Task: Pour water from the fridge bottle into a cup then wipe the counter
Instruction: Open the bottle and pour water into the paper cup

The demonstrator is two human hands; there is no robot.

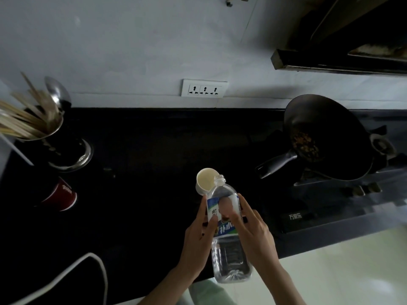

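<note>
A clear plastic water bottle [229, 249] with a blue and white label is tilted forward, its uncapped neck resting over the rim of a small white cup [204, 180] on the black counter [143, 150]. My left hand [198, 234] grips the bottle's left side at the label. My right hand [253, 230] grips its right side, fingers spread along the label. Water fills the lower part of the bottle. Whether water is flowing into the cup cannot be made out.
A metal holder of chopsticks and a ladle [39, 122] stands at the left, a red cup [61, 197] in front of it. A white cable [88, 267] crosses the near left. A black wok [326, 137] sits on the stove at the right. A wall socket [203, 88] is behind.
</note>
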